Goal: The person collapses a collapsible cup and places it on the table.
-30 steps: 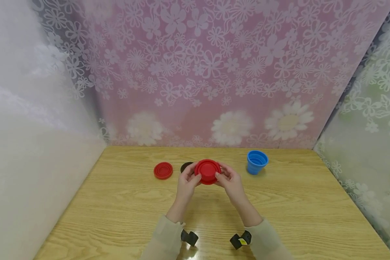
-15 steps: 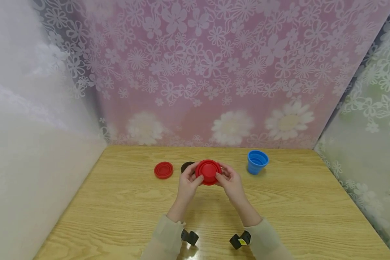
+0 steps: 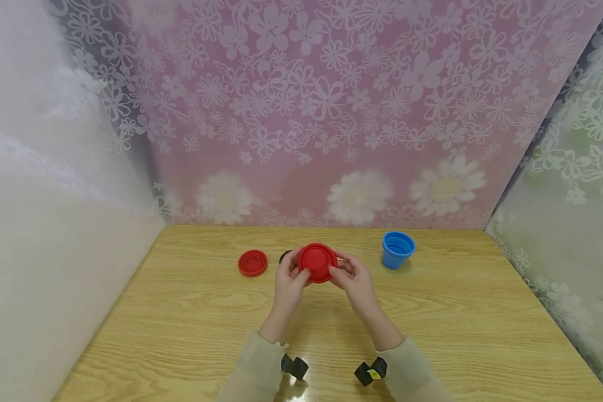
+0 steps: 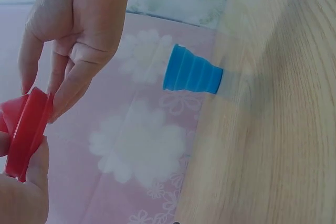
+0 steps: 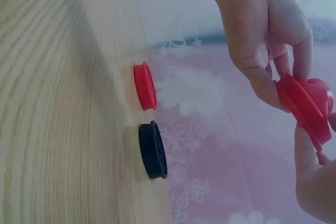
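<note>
Both hands hold a red collapsible cup [image 3: 316, 259] above the middle of the table, its round base facing the head camera. My left hand [image 3: 288, 279] grips its left edge with the thumb on the front, and my right hand [image 3: 355, 277] does the same on the right edge. From the side, in the left wrist view, the cup [image 4: 26, 135] shows a flat folded rim with the base bulging out of it. The fingers behind the cup are partly hidden in the head view.
A flat red folded cup [image 3: 253, 263] lies at the left of the table. Beside it is a black folded cup [image 5: 153, 150], mostly hidden behind the left hand from above. An unfolded blue cup [image 3: 398, 250] stands upright at the back right. A flowered pink wall rises behind.
The held red cup has shifted slightly up and to the left and tilted a little, with both hands still on it. The cups on the table have not moved.
</note>
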The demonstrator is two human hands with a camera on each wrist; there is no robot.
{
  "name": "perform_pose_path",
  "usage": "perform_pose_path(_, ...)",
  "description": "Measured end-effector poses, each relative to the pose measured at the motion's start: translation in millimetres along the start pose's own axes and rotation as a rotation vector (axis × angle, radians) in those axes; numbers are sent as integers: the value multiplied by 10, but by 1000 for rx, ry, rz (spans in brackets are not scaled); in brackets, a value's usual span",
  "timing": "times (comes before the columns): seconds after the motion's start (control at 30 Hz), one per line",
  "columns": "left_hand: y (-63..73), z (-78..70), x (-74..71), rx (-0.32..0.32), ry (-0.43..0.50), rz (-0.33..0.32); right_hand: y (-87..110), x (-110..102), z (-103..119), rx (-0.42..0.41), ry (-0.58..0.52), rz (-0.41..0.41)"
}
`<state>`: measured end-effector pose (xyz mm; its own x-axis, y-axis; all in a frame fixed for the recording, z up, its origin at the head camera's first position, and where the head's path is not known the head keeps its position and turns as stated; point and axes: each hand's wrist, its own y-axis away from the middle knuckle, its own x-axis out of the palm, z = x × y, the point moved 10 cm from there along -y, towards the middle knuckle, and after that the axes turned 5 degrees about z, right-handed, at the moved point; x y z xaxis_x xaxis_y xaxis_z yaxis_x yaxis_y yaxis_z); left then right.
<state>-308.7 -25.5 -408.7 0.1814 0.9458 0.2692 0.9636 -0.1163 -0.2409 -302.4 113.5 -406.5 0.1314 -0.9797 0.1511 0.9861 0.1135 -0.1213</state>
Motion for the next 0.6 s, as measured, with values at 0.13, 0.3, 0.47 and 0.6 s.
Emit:
perform_pose_path(0.13, -2, 31, -10, -12, 58, -6, 18, 38, -16, -9, -25, 24)
perform_pose_path(0.3, 10, -1, 23, -14, 112, 10, 24, 99, -32, -23, -29, 59)
perform_pose_path(0.47, 25, -24, 52, -14, 167, 25, 26, 104, -23, -31, -21, 53)
perform_pose_path(0.6, 31, -18, 45, -22, 187, 17, 33, 81, -18, -19, -10, 34)
